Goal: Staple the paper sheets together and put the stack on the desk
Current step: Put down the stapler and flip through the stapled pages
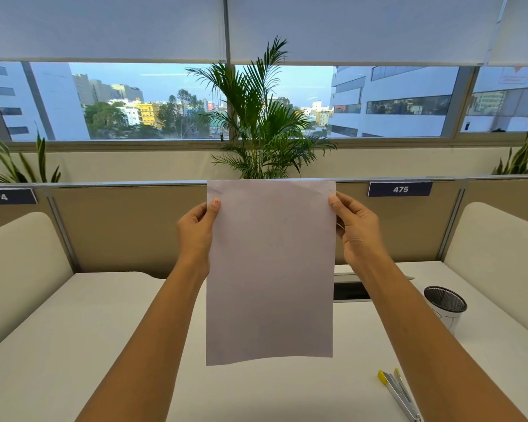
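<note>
I see the paper sheets point(270, 269) held upright above the desk point(58, 345), left hand point(195, 229) and right hand point(355, 229) each pinching an upper side edge. The stapler point(398, 394) lies near right on the desk, with a mesh cup point(445, 309) farther right.

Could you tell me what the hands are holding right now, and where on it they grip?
Both hold the paper sheets upright above the desk: left hand pinches the left edge near the top, right hand the right edge.
</note>
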Action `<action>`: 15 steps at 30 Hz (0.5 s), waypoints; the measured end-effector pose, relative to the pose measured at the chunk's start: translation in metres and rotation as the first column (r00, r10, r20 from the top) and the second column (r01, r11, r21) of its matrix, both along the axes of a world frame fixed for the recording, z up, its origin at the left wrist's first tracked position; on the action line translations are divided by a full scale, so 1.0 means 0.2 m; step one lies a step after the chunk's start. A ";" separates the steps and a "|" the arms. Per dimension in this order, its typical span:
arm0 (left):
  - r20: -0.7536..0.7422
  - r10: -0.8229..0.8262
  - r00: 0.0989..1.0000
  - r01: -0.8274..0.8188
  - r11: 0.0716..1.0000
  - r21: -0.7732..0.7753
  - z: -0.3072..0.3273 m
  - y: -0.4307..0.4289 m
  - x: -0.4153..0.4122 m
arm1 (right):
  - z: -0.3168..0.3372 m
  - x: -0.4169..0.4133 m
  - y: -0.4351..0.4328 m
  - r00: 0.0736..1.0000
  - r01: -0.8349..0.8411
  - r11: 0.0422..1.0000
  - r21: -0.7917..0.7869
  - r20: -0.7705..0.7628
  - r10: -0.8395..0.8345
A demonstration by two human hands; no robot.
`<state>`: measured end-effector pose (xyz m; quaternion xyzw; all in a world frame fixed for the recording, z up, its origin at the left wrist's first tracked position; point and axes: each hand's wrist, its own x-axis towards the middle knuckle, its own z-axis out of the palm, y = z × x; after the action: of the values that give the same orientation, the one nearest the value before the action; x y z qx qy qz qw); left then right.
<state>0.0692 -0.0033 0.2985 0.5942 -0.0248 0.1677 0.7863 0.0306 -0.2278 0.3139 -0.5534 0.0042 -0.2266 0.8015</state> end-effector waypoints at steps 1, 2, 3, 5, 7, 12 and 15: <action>0.000 0.016 1.000 -0.016 1.000 0.010 0.00 0.00 0.00 | -0.01 0.00 0.00 1.000 0.004 1.000 -0.028 0.001 -0.004; 0.001 0.036 0.999 -0.036 0.999 0.031 -0.01 0.00 0.00 | -0.02 0.01 0.00 1.000 0.020 0.998 -0.052 0.006 -0.020; -0.002 0.066 0.998 -0.066 0.996 0.067 -0.01 0.00 0.01 | -0.03 0.02 0.01 0.999 0.051 0.997 -0.062 0.011 -0.050; -0.017 0.151 0.988 -0.147 0.977 0.154 -0.03 -0.01 0.02 | -0.04 0.03 0.03 0.992 0.125 0.990 -0.060 0.017 -0.124; -0.023 0.225 0.974 -0.216 0.955 0.204 -0.05 -0.02 0.02 | -0.05 0.05 0.06 0.982 0.188 0.980 -0.070 0.019 -0.187; 0.056 0.179 0.982 -0.187 0.913 0.363 -0.13 -0.11 -0.09 | -0.09 0.11 0.17 0.931 0.364 0.891 -0.272 0.093 -0.352; -0.049 -0.197 0.979 0.190 0.800 0.569 -0.16 -0.22 -0.18 | -0.11 0.16 0.27 0.920 0.392 0.862 -0.321 0.131 -0.369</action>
<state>0.0342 -0.0470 0.2666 0.7953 -0.1392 0.0752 0.5852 0.0617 -0.1744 0.2927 -0.6642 0.0479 -0.3955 0.6326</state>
